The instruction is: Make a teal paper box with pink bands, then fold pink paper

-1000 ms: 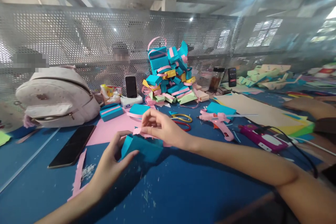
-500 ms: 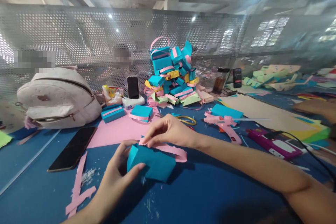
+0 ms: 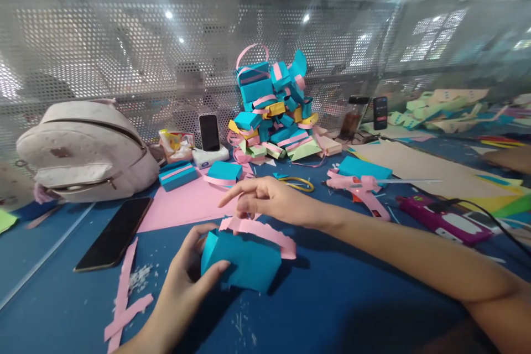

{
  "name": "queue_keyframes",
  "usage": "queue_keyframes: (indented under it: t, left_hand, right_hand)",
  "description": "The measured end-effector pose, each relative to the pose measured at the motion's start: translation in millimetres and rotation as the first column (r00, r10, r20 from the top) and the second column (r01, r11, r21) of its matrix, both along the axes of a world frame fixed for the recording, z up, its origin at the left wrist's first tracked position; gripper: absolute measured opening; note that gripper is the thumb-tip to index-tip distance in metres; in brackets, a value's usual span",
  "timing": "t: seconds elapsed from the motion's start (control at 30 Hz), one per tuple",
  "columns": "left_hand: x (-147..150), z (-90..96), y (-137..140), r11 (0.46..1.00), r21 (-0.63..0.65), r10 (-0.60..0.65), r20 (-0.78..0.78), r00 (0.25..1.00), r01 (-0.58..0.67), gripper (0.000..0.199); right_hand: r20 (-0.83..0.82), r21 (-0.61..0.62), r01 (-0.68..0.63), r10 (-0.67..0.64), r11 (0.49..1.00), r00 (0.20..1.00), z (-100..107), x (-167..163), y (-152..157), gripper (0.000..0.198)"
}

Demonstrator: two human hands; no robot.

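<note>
My left hand (image 3: 186, 274) grips the left end of a small blue paper box (image 3: 244, 260), thumb on its front and fingers behind. A pink paper strip (image 3: 259, 229) with a wavy edge arches over the top of the box and sticks out past its right end. Just above the strip is my right hand (image 3: 265, 199), index finger stretched out to the left and the other fingers partly bent, with nothing seen between them. Whether a bent fingertip touches the strip is hard to tell. Behind this hand lies a pink paper sheet (image 3: 166, 210).
A pink glue gun (image 3: 360, 185) and a purple power bank (image 3: 442, 218) lie at right. Left are a black phone (image 3: 114, 235), loose pink strips (image 3: 124, 298) and a pale backpack (image 3: 87, 149). Blue paper boxes (image 3: 257, 88) are piled at the back before a perforated metal screen (image 3: 136, 61).
My right hand has let go of the pink strip's left end and lifted slightly, its index finger now straightened. My left hand still holds the blue box in nearly the same place.
</note>
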State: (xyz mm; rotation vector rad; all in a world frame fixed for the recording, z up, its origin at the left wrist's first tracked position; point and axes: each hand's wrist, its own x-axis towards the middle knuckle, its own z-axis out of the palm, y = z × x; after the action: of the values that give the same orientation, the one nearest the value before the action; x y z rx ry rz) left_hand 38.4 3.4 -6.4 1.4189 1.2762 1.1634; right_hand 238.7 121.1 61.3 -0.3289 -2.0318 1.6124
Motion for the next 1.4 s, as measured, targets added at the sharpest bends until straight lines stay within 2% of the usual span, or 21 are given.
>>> queue_keyframes:
  t: [0.13,0.23,0.37,0.47,0.6,0.67,0.73,0.8,0.9,1.0,1.03,1.1,1.13,1.17,1.3,1.33,1.4]
  left_hand:
    - [-1.3,4.6,5.2,0.998,0.023,0.053,0.001,0.999,-0.053,0.037]
    - [-3.5,8.3,7.7,0.99,0.079,0.121,-0.056,0.991,-0.117,0.036]
    - [-11.3,8.5,10.6,0.953,0.265,0.194,-0.172,0.966,-0.144,0.03]
    - [-19.8,10.1,12.6,0.904,0.426,0.184,-0.307,0.934,-0.038,0.031]
    - [-27.4,20.2,16.4,0.834,0.525,0.113,-0.459,0.881,0.167,0.03]
    - [-29.1,24.2,19.2,0.793,0.572,0.13,-0.495,0.859,0.21,0.028]
    - [-30.6,24.0,22.9,0.79,0.577,0.155,-0.514,0.843,0.206,0.028]
    - [-32.2,19.3,27.7,0.843,0.509,0.135,-0.516,0.846,0.176,0.033]
    - [-34.6,8.7,36.1,0.923,0.348,0.032,-0.497,0.867,0.166,0.049]
    - [-36.3,1.0,41.4,0.95,0.238,-0.071,-0.472,0.879,0.204,0.066]
    - [-36.5,-0.3,41.9,0.953,0.211,-0.097,-0.46,0.883,0.215,0.07]
    - [-36.5,-1.6,41.3,0.96,0.171,-0.131,-0.431,0.893,0.223,0.076]
    - [-36.3,-1.9,40.4,0.962,0.148,-0.152,-0.401,0.903,0.228,0.077]
    - [-36.0,-2.1,39.3,0.964,0.122,-0.18,-0.359,0.916,0.237,0.08]
    - [-35.3,-2.6,33.4,0.947,0.084,-0.288,-0.218,0.933,0.311,0.104]
    - [-35.0,-2.2,31.4,0.941,0.099,-0.294,-0.232,0.927,0.323,0.111]
    - [-33.3,-0.6,26.8,0.937,0.12,-0.287,-0.278,0.917,0.329,0.12]
  right_hand:
    - [-0.052,0.072,0.086,-0.082,0.994,0.995,3.1,3.0,8.4,0.021]
    - [-0.032,0.185,0.167,-0.163,0.968,0.986,-2.9,2.6,15.8,0.022]
    - [0.137,0.257,0.097,-0.135,0.962,0.981,-12.3,1.9,22.2,0.026]
    - [0.123,0.286,0.087,-0.127,0.954,0.984,-13.0,1.2,22.5,0.024]
    - [-0.029,0.337,0.176,-0.177,0.925,0.984,-5.3,2.3,21.0,0.02]
    - [-0.057,0.378,0.178,-0.169,0.909,0.984,0.7,5.4,20.2,0.012]
    - [-0.046,0.447,0.151,-0.146,0.882,0.988,7.0,10.1,19.2,0.005]
    - [-0.021,0.554,0.115,-0.124,0.825,0.992,12.8,15.5,18.4,0.006]
    - [0.042,0.745,0.054,-0.129,0.665,0.991,19.3,22.6,17.4,0.012]
    - [0.06,0.882,0.029,-0.171,0.471,0.983,23.1,26.4,16.4,0.012]
    - [0.036,0.906,0.043,-0.178,0.422,0.983,23.8,26.8,15.9,0.012]
    - [-0.023,0.924,0.083,-0.162,0.374,0.987,24.4,26.8,14.3,0.011]
    - [-0.052,0.919,0.102,-0.14,0.381,0.989,24.3,26.3,13.1,0.011]
    - [-0.079,0.904,0.12,-0.114,0.41,0.99,24.1,25.7,11.5,0.012]
    - [-0.221,0.764,0.193,-0.031,0.616,0.975,22.7,22.6,2.0,0.014]
    - [-0.256,0.733,0.211,-0.024,0.647,0.966,22.6,22.1,-0.4,0.014]
    - [-0.31,0.694,0.248,-0.03,0.676,0.95,22.5,21.6,-4.3,0.014]
